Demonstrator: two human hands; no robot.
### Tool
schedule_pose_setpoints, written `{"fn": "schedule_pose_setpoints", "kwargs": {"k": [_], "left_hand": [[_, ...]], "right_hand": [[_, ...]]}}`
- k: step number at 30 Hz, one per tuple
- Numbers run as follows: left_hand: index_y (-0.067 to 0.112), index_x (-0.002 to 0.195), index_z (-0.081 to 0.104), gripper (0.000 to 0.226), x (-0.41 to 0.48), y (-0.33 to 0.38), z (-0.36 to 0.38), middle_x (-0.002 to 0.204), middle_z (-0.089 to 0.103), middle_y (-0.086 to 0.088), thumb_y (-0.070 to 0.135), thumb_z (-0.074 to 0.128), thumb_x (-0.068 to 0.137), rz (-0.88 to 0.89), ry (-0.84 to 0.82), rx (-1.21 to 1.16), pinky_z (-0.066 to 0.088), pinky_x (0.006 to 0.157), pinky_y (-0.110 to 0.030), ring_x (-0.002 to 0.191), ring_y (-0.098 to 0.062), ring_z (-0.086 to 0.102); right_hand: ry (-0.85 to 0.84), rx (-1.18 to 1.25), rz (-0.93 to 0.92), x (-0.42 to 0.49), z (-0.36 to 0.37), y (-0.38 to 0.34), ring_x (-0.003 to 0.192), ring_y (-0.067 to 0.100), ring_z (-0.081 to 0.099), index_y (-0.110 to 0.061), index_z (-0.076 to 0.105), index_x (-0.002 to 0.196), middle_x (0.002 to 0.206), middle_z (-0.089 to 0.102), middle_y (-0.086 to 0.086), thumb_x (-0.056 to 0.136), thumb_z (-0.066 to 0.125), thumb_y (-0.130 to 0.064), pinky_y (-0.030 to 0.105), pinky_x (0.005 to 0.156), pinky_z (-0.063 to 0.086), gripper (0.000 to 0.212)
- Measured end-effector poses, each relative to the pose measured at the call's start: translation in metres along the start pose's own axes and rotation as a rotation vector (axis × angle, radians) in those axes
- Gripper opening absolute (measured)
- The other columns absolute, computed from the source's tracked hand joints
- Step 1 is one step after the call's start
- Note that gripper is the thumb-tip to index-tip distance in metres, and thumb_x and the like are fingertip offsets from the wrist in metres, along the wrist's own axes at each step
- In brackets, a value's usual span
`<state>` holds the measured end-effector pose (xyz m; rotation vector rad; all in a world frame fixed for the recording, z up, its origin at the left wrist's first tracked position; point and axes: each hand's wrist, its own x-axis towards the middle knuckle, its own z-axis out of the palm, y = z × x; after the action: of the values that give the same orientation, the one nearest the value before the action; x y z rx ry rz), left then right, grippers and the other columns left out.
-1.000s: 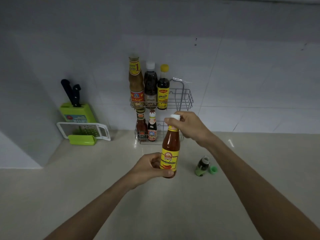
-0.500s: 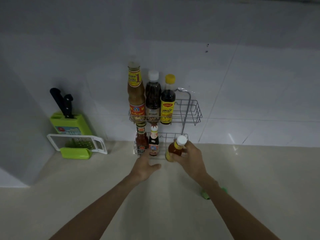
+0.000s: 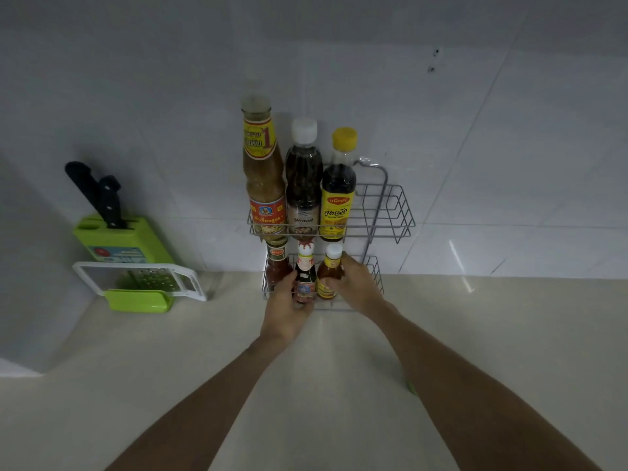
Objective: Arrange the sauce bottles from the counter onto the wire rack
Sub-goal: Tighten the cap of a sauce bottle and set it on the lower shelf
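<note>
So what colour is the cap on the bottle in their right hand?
White; the cap tops the orange sauce bottle, seen clearly in the head view.

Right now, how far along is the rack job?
Done: three tall bottles stand on the wire rack's top shelf, two small ones on the bottom shelf. In hand: the right hand grips the orange sauce bottle on the bottom shelf; the left hand rests at the middle small bottle. Left: letting go; something green shows behind the right forearm, unidentifiable.
</note>
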<state>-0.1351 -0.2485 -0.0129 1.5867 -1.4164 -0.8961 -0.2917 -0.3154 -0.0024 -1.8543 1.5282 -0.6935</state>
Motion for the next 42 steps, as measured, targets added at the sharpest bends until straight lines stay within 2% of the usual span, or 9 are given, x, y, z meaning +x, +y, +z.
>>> {"fn": "schedule_pose_setpoints", "kwargs": {"k": [7,15,21,25,30,33,37,40,42], "left_hand": [[0.016,0.135,0.049,0.062,0.000,0.000,0.000,0.128,0.059,-0.008,0.003,0.069,0.079,0.037,0.024,0.020,0.048,0.096,-0.029,0.114,-0.021,0.059],[0.016,0.137,0.045,0.066,0.005,0.001,-0.003,0.133,0.053,-0.010,0.002,0.071,0.077,0.004,-0.058,0.034,0.047,0.101,-0.035,0.118,-0.021,0.055],[0.013,0.132,0.050,0.059,0.001,-0.001,-0.011,0.119,0.056,0.005,-0.003,0.068,0.079,0.031,-0.065,0.043,0.039,0.079,0.002,0.106,-0.011,0.054],[0.012,0.132,0.050,0.055,-0.015,-0.006,-0.007,0.130,0.056,-0.005,-0.003,0.065,0.081,-0.038,-0.031,0.064,0.045,0.097,-0.029,0.117,-0.022,0.055],[0.017,0.132,0.050,0.052,-0.056,-0.004,0.032,0.134,0.051,0.000,0.000,0.061,0.085,-0.083,-0.207,0.086,0.041,0.096,-0.029,0.128,-0.024,0.047],[0.017,0.136,0.046,0.053,-0.079,0.004,0.068,0.141,0.047,-0.004,0.006,0.061,0.087,-0.080,-0.361,0.148,0.039,0.102,-0.029,0.134,-0.022,0.042],[0.015,0.146,0.033,0.068,-0.095,0.026,0.117,0.150,0.038,-0.006,0.015,0.066,0.086,-0.030,-0.585,0.254,0.033,0.107,-0.026,0.138,-0.021,0.036],[0.014,0.146,0.033,0.076,-0.099,0.040,0.144,0.149,0.039,-0.006,0.017,0.071,0.081,0.008,-0.656,0.281,0.032,0.104,-0.023,0.137,-0.023,0.038],[0.013,0.139,0.042,0.068,-0.097,0.048,0.159,0.140,0.050,-0.006,0.012,0.071,0.078,0.039,-0.653,0.264,0.035,0.091,-0.016,0.130,-0.023,0.047]], "right_hand": [[-0.056,-0.066,0.075,0.004,0.008,0.005,0.105,0.029,0.061,-0.014,0.052,0.117,0.115,0.066,0.011,0.078,0.073,-0.026,0.042,0.088,0.050,0.046],[-0.122,-0.029,0.154,0.000,0.009,-0.001,0.114,0.033,0.056,-0.010,0.043,0.127,0.122,0.060,0.016,0.084,0.062,-0.016,0.040,0.093,0.045,0.047],[-0.118,0.017,0.209,-0.010,-0.001,-0.008,0.130,0.035,0.046,-0.011,0.020,0.148,0.145,0.045,0.017,0.089,0.058,-0.008,0.040,0.101,0.043,0.070],[0.044,0.093,0.151,-0.038,-0.041,0.011,0.120,0.029,0.057,-0.012,0.034,0.142,0.135,0.057,0.013,0.090,0.052,0.000,0.027,0.090,0.045,0.056],[0.150,-0.086,0.180,-0.107,-0.092,0.074,0.104,0.021,0.065,-0.012,0.066,0.112,0.114,0.070,0.005,0.080,0.048,0.015,0.018,0.089,0.045,0.046],[0.011,-0.198,0.280,-0.152,-0.099,0.113,0.107,0.020,0.061,-0.014,0.064,0.118,0.120,0.067,0.007,0.075,0.048,0.015,0.017,0.085,0.041,0.054],[-0.194,-0.312,0.326,-0.192,-0.090,0.150,0.121,0.029,0.049,-0.019,0.051,0.134,0.135,0.052,0.007,0.078,0.058,0.000,0.029,0.098,0.039,0.059],[-0.087,-0.315,0.382,-0.202,-0.072,0.161,0.120,0.032,0.047,-0.016,0.050,0.133,0.134,0.050,0.009,0.082,0.061,-0.009,0.032,0.097,0.039,0.053],[-0.009,-0.366,0.368,-0.203,-0.068,0.163,0.114,0.031,0.051,-0.014,0.054,0.127,0.126,0.054,0.010,0.088,0.058,-0.018,0.033,0.093,0.042,0.039]]}}
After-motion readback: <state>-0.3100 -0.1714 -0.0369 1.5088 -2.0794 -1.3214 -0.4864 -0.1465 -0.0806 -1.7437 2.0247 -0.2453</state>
